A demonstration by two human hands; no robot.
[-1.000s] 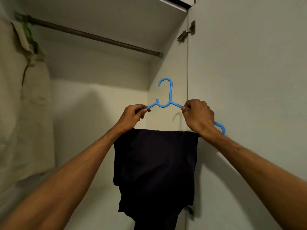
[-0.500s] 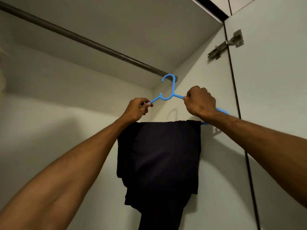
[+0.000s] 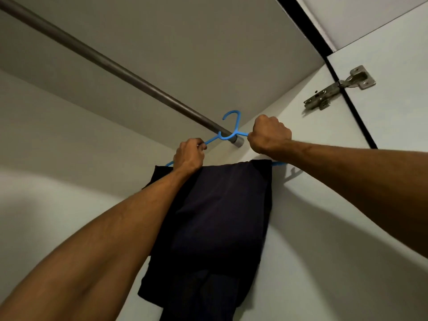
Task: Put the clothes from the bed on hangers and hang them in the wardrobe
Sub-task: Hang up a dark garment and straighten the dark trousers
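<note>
Blue plastic hanger [image 3: 236, 126], roughly level, hook up at the right end of the wardrobe rail [image 3: 111, 66]; can't tell if it's hooked on. Left hand [image 3: 188, 155] and right hand [image 3: 268, 135] each grip a shoulder. Dark folded trousers [image 3: 220, 216] drape over its bar, hanging straight down.

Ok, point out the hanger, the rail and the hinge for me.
hanger [image 3: 237, 124]: head view, on the blue neck below the hook.
rail [image 3: 120, 71]: head view, on the bare dark middle of the bar.
hinge [image 3: 328, 92]: head view, on the metal arm.
</note>
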